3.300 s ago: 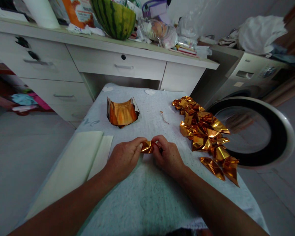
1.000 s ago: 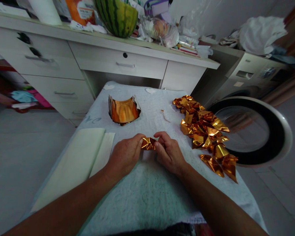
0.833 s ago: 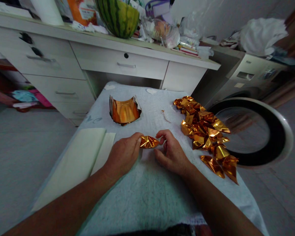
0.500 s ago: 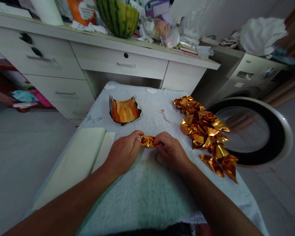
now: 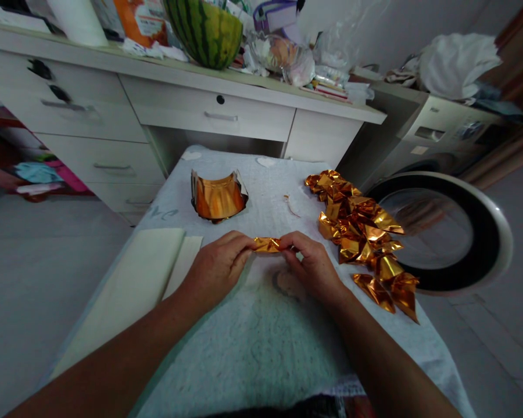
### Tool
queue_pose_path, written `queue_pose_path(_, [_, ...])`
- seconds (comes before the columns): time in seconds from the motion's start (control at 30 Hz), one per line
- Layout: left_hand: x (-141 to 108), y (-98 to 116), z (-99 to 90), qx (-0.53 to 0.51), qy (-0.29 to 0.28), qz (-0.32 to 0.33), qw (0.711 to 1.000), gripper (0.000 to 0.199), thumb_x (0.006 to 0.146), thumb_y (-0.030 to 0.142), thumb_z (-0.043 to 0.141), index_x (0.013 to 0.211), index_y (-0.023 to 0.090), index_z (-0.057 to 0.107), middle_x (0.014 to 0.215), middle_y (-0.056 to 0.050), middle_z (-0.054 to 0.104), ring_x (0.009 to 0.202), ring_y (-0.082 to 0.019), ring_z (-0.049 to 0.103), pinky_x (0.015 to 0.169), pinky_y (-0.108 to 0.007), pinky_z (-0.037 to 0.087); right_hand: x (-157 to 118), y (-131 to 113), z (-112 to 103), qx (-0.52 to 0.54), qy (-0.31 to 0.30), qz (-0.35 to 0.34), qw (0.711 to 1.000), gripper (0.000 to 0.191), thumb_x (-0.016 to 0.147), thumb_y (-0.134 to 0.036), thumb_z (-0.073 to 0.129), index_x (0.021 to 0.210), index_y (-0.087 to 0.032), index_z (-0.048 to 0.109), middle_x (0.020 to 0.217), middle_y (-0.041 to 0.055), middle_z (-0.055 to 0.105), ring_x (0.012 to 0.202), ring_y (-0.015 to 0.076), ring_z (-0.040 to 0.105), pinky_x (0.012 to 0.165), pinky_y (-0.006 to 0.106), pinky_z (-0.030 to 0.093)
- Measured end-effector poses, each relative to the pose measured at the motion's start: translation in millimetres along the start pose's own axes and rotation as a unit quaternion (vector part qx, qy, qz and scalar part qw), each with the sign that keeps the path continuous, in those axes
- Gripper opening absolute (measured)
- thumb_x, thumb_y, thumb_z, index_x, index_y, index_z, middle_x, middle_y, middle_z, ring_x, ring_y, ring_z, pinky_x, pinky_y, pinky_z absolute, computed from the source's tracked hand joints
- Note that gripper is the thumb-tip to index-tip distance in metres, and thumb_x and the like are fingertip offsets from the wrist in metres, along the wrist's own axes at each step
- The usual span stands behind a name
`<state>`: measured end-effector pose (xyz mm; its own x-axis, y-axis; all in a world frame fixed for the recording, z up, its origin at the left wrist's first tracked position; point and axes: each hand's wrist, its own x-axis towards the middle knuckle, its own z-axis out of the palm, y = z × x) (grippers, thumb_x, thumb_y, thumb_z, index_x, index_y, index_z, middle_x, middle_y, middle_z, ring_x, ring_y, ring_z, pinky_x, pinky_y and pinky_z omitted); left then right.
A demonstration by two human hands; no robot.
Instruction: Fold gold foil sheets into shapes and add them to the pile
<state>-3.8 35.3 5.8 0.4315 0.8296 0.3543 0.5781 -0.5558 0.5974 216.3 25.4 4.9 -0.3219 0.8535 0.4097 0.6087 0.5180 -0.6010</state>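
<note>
Between my two hands is a small folded piece of shiny gold foil paper, held level just above the cloth. My left hand pinches its left end, and my right hand pinches the right end; both sets of fingers are closed. Beyond my left hand stands a curved stack of gold foil sheets. To the right of my right hand lies a heap of folded gold foil pieces. Left of my left hand is a stack of pale paper.
A pale patterned cloth covers the table. A thin string lies on it. Behind are a white desk bearing a cut watermelon and bags. At right, a washing machine has its round door swung open.
My fingers have shifted outward to the ends of the gold foil piece, so more of its length shows. The view has moved slightly; the stack and heap stay put.
</note>
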Motion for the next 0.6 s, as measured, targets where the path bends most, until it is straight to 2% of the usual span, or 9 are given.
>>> queue_pose_path(0.27, [-0.6, 1.6, 0.2, 0.002, 0.007, -0.006, 1.0, 0.018, 0.093, 0.018, 0.047, 0.097, 0.02, 0.065, 0.094, -0.004, 0.068, 0.088, -0.018, 0.065, 0.077, -0.03, 0.051, -0.8, 1.4, 0.2, -0.005, -0.001, 0.001, 1.0, 0.017, 0.085, -0.008, 0.05, 0.091, -0.02, 0.06, 0.088, 0.003, 0.068, 0.082, 0.0158, 0.063, 0.072, 0.026, 0.046])
queue_pose_path(0.47, [-0.3, 1.4, 1.2, -0.01, 0.031, -0.017, 0.999, 0.017, 0.09, 0.016, 0.053, 0.097, 0.019, 0.068, 0.095, -0.003, 0.072, 0.087, -0.018, 0.067, 0.08, -0.03, 0.052, -1.5, 1.2, 1.7, 0.002, 0.024, 0.036, 0.999, 0.014, 0.086, -0.012, 0.053, 0.092, -0.021, 0.063, 0.085, 0.002, 0.069, 0.076, 0.0154, 0.063, 0.07, 0.025, 0.047])
queue_pose_path(0.6, [0.0, 3.2, 0.8, -0.02, 0.05, -0.038, 0.998, 0.016, 0.087, 0.015, 0.056, 0.095, 0.02, 0.07, 0.094, -0.003, 0.073, 0.085, -0.018, 0.068, 0.079, -0.03, 0.053, -1.2, -1.4, 1.8, 0.016, 0.02, 0.027, 0.999, 0.015, 0.086, -0.011, 0.053, 0.092, -0.021, 0.062, 0.086, 0.0015, 0.068, 0.077, 0.0148, 0.063, 0.071, 0.025, 0.047])
